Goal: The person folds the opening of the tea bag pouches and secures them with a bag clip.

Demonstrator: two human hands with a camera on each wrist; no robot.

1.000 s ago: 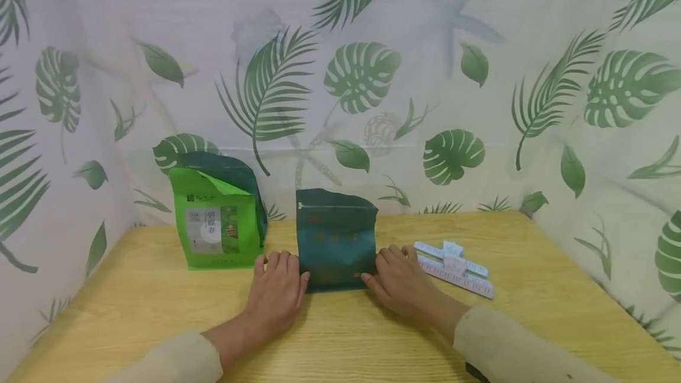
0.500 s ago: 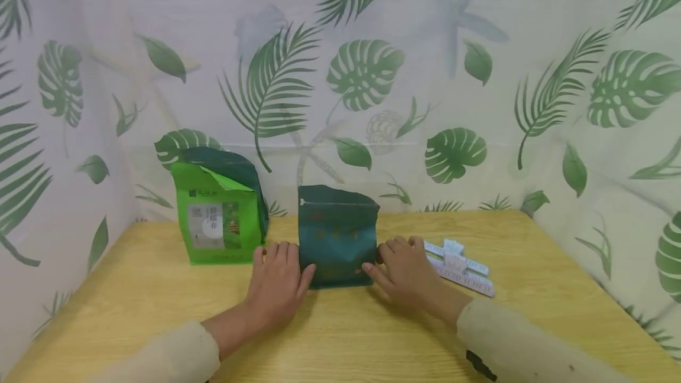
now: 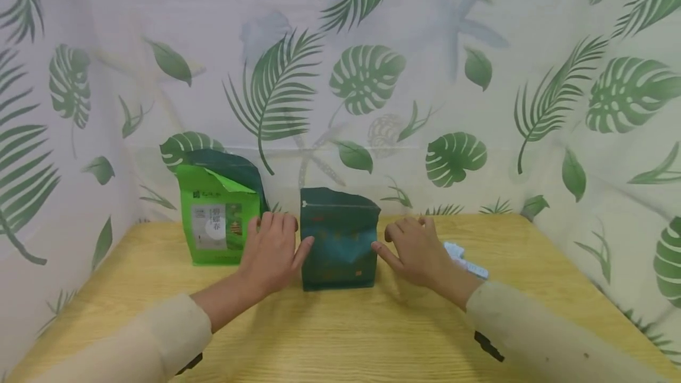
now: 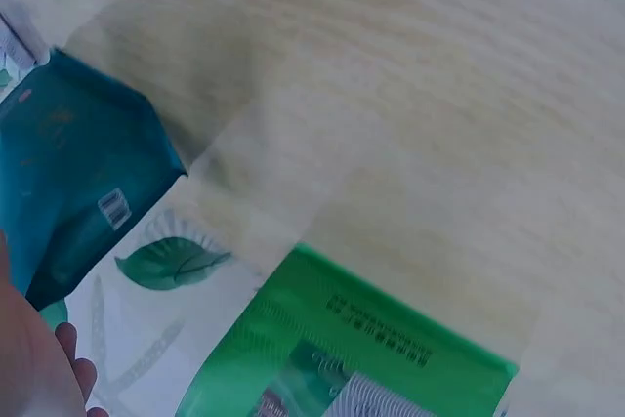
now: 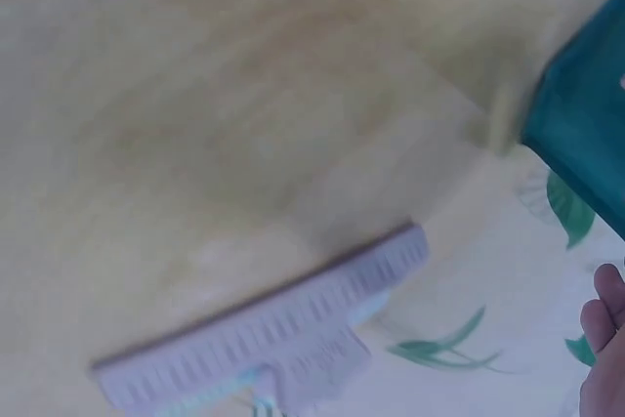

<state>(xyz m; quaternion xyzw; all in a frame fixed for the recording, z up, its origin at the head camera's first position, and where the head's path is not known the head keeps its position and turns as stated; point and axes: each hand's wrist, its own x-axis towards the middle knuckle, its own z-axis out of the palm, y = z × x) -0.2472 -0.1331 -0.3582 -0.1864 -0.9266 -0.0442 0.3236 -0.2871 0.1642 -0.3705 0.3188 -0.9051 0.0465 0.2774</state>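
Observation:
A dark green pouch (image 3: pixel 339 247) stands upright mid-table, its top edge creased and slanting down to the right. My left hand (image 3: pixel 270 253) is just off its left side, thumb tip overlapping the pouch's edge in the head view, fingers loosely bent. On the opposite side my right hand (image 3: pixel 417 253) hovers with its thumb close to the pouch's right edge and fingers loosely bent. Neither hand grips anything. In the left wrist view, the pouch (image 4: pixel 83 168) shows a barcode on its side; part of the left hand (image 4: pixel 34 363) appears below. The right hand (image 5: pixel 605 339) shows at the right wrist view's edge.
Behind my left hand stands a bright green pouch (image 3: pixel 210 223) with a printed label, in front of another dark green pouch (image 3: pixel 236 164). Ruler-marked bag clips, one lilac (image 5: pixel 264 329) and one pale blue (image 3: pixel 473 269), lie to the right, partly hidden by my right hand. A leaf-printed cloth backs the table.
Both hands have risen from the pouch's lower sides to about its mid-height and moved slightly away from it. The dark green pouch stays standing in place.

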